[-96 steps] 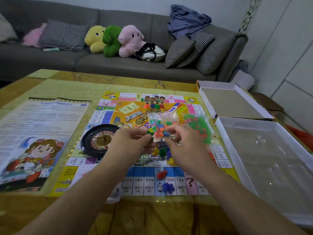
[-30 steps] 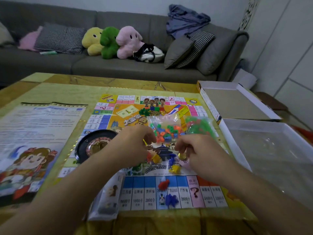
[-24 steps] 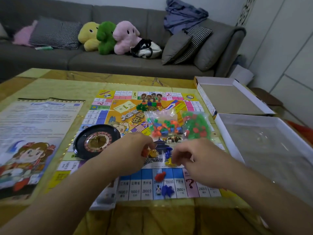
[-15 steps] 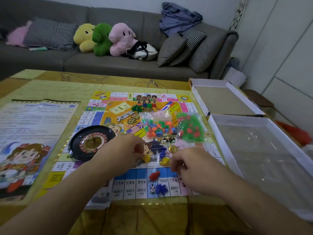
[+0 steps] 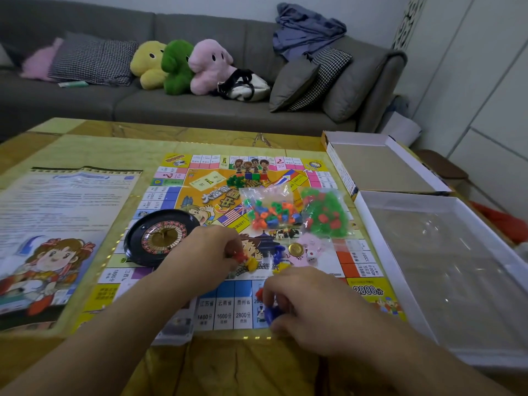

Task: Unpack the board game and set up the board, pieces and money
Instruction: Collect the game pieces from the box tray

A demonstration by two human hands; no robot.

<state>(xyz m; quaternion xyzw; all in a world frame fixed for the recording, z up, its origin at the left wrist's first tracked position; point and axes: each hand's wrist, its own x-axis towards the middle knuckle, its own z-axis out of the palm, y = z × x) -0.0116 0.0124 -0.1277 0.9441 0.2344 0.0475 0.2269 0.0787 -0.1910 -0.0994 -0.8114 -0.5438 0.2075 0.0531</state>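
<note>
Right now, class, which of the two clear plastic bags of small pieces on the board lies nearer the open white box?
The clear bag of green and red pieces; the bag of orange, blue and green pieces lies left of it.

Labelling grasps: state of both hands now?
Left hand: pinching a red piece.
Right hand: curled around a blue piece.

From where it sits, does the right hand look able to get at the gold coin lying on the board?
Probably yes. The gold coin lies bare on the printed game board, just beyond the right hand, with only small loose tokens nearby. But that hand seems to be pinching a blue plastic token already.
</note>
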